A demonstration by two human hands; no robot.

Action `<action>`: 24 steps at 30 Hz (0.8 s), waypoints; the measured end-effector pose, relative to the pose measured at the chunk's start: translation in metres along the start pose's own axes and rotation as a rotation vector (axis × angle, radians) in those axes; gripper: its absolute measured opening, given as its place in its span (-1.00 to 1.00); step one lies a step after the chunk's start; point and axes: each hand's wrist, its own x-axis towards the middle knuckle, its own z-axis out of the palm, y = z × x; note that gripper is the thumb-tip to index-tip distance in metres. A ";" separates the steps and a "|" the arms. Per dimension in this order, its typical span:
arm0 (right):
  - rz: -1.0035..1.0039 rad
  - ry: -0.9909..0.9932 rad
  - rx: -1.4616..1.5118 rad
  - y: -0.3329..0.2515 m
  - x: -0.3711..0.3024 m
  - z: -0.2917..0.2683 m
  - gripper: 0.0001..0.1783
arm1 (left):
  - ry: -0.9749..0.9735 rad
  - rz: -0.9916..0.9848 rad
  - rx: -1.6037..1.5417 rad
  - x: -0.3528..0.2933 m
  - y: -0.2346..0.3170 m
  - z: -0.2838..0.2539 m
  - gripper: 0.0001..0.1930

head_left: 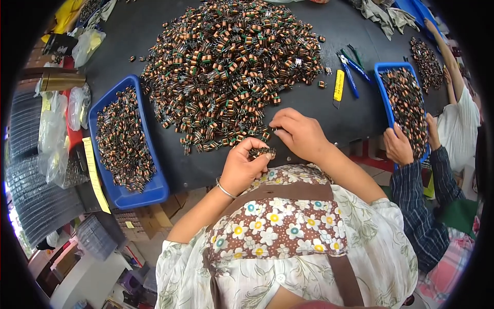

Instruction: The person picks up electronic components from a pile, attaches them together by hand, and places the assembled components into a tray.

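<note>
A large heap of small copper-wound coils (pixel 226 67) with dark ends covers the middle of the black table. At its near edge, close to my apron, my left hand (pixel 243 166) is curled around several loose coils (pixel 262 152), which show between thumb and fingers. Just right of it, my right hand (pixel 301 135) hovers by the heap's near right corner with thumb and fingertips drawn together. Whether a coil is in that pinch is too small to make out. A blue bin (pixel 158 191) full of similar coils stands left of the heap.
Right of the heap lie a yellow box cutter (pixel 338 87), blue-handled cutters (pixel 350 77) and a green-handled tool (pixel 355 54). Another person's hands (pixel 399 147) hold a second blue coil-filled bin (pixel 382 92) at the right table edge. Farther right, someone else reaches toward a smaller coil pile (pixel 426 64).
</note>
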 end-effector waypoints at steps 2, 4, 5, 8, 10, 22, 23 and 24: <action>-0.006 0.023 0.009 -0.001 0.001 0.000 -0.79 | 0.025 0.016 -0.047 0.000 0.001 -0.001 -0.85; 0.168 -0.105 0.344 -0.003 0.000 -0.007 -0.82 | 0.037 0.021 -0.069 -0.001 0.000 -0.002 -0.85; 0.167 -0.108 0.345 -0.003 -0.001 -0.009 -0.82 | 0.047 0.026 -0.090 -0.002 0.000 -0.003 -0.84; 0.580 -0.329 0.978 -0.007 -0.006 -0.010 -0.89 | 0.061 0.045 -0.043 -0.001 0.000 -0.004 -0.83; 0.567 -0.325 1.027 -0.008 -0.008 -0.004 -0.89 | 0.032 0.074 0.006 -0.003 0.004 -0.001 -0.82; 0.035 -0.021 0.095 -0.028 -0.003 0.016 -0.71 | 0.043 0.119 0.052 -0.014 -0.006 -0.011 -0.86; 0.033 -0.021 0.095 -0.029 -0.003 0.017 -0.71 | 0.026 0.089 0.001 -0.015 -0.006 -0.013 -0.86; 0.015 -0.025 0.041 -0.030 -0.002 0.018 -0.72 | 0.009 0.059 -0.051 -0.016 -0.006 -0.016 -0.85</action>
